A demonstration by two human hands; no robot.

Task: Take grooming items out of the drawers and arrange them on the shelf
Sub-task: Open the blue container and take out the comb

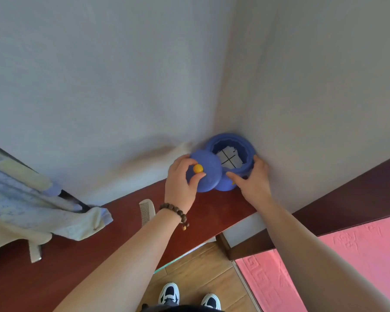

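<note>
A blue round jar (245, 147) stands on the dark red shelf (212, 212) in the corner of the two walls, its top uncovered, with a white sheet marked by a black cross inside. My left hand (182, 180) pinches the yellow knob of the blue lid (209, 171), which is held tilted just left of the jar's mouth. My right hand (253, 179) grips the jar's right and front side. A white comb (147, 211) lies flat on the shelf, left of my left wrist.
A pale blue and cream cloth (32, 206) lies draped over the shelf's left part. Below the shelf are a wooden floor (200, 269), my two shoes and a pink mat (347, 255) at the right. White walls close in behind and right.
</note>
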